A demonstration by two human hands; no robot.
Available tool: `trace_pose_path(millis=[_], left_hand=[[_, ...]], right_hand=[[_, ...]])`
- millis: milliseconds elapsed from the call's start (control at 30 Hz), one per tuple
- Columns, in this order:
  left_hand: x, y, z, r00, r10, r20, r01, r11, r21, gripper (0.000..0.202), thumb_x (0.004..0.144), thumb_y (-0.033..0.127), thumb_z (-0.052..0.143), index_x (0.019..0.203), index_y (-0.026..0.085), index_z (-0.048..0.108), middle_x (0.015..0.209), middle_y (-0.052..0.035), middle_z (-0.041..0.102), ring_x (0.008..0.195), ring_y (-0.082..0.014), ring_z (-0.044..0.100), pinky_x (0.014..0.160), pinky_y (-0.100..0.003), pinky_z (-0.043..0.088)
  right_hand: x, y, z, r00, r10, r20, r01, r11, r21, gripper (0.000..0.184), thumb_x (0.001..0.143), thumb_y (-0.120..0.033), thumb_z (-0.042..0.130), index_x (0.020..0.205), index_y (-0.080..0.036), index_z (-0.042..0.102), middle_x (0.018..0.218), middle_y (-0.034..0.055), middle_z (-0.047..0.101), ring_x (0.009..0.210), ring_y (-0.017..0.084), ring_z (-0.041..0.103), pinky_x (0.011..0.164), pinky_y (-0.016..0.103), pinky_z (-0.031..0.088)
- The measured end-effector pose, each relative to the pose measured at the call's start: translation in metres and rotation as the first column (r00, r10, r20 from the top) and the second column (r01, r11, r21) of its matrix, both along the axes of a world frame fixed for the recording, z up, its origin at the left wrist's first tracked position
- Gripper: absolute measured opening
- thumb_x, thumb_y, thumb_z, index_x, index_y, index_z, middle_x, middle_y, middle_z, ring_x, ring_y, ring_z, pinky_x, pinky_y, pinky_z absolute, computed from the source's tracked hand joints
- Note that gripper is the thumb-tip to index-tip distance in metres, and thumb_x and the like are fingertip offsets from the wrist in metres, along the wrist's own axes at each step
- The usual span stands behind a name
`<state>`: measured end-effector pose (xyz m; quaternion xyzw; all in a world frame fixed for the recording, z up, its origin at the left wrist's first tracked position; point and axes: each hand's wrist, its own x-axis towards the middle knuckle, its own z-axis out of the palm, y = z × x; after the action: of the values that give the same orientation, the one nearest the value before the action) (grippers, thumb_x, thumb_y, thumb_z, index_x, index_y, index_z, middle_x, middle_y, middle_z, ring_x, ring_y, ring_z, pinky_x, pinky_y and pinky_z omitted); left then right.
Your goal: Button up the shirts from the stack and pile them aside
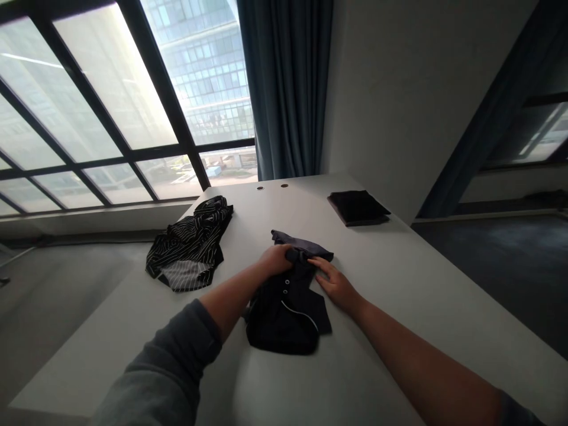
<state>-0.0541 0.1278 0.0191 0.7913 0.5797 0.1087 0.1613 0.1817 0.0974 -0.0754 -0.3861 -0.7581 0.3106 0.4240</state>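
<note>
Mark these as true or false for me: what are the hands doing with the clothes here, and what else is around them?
1. The left hand is closed over the top of a dark garment with white piping. True.
2. The right hand is holding the striped garment. False: it rests on the dark garment with white piping, while the black-and-white striped garment lies crumpled to the left, touching neither hand.
3. A folded dark cloth lies toward the far right of the white table. True.
4. A curtain covers the whole window. False: the large window is uncovered, with a blue curtain hanging to its right.
</note>
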Motion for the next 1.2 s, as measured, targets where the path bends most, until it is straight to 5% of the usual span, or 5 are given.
trace_pose_path(millis=[267, 433, 633, 900, 1200], left_hand=[[-0.114, 0.067, 0.171, 0.964, 0.257, -0.063, -0.193, 0.848, 0.494, 0.048, 0.079, 0.016, 0.072, 0.127, 0.015, 0.068, 0.123, -0.0081, 0.069, 0.11, -0.0237, 0.062, 0.104, -0.041, 0.05], [-0.182, 0.08, 0.208, 0.87, 0.483, -0.097, -0.36, 0.758, 0.544, 0.054, 0.087, 0.021, 0.072, 0.134, -0.001, 0.06, 0.143, -0.014, 0.052, 0.119, -0.0238, 0.057, 0.109, -0.045, 0.044], [-0.23, 0.075, 0.108, 0.636, 0.752, -0.174, -0.669, 0.649, 0.362, 0.085, 0.073, 0.03, 0.082, 0.149, 0.008, 0.05, 0.164, -0.0207, 0.032, 0.139, -0.0463, 0.041, 0.104, -0.063, 0.046], [-0.154, -0.002, -0.078, 0.8, 0.537, -0.269, -0.453, 0.833, 0.317, 0.055, 0.099, 0.036, 0.049, 0.15, 0.015, 0.055, 0.161, -0.0222, 0.042, 0.148, -0.0406, 0.039, 0.118, -0.064, 0.032], [-0.059, -0.08, -0.098, 0.991, -0.07, -0.11, 0.098, 0.958, 0.269, 0.048, 0.102, 0.029, 0.045, 0.148, 0.033, 0.059, 0.161, -0.0057, 0.049, 0.149, -0.0291, 0.043, 0.126, -0.055, 0.032]], right_hand=[[-0.002, -0.005, 0.005, 0.996, 0.031, 0.081, -0.028, 0.999, -0.047, 0.042, 0.09, -0.021, 0.057, 0.13, -0.024, 0.07, 0.149, 0.0113, 0.057, 0.141, 0.028, 0.052, 0.121, 0.051, 0.039], [-0.005, -0.006, 0.004, 0.993, 0.054, 0.103, -0.051, 0.998, -0.038, 0.035, 0.089, -0.016, 0.058, 0.119, -0.024, 0.074, 0.14, 0.0117, 0.062, 0.135, 0.027, 0.057, 0.117, 0.049, 0.044], [-0.005, -0.004, -0.008, 0.988, 0.018, 0.15, -0.023, 0.999, 0.035, 0.033, 0.086, -0.014, 0.061, 0.115, -0.021, 0.075, 0.141, 0.0135, 0.06, 0.139, 0.028, 0.052, 0.12, 0.052, 0.04], [0.017, 0.086, -0.032, 0.927, -0.316, 0.203, 0.227, 0.901, 0.369, 0.026, 0.084, -0.011, 0.057, 0.102, -0.02, 0.073, 0.121, 0.0134, 0.065, 0.126, 0.029, 0.055, 0.115, 0.05, 0.044], [0.099, 0.231, -0.019, 0.536, -0.781, 0.321, 0.583, 0.617, 0.528, 0.053, 0.089, -0.035, 0.063, 0.136, -0.009, 0.061, 0.13, 0.024, 0.056, 0.125, 0.037, 0.044, 0.108, 0.052, 0.036]])
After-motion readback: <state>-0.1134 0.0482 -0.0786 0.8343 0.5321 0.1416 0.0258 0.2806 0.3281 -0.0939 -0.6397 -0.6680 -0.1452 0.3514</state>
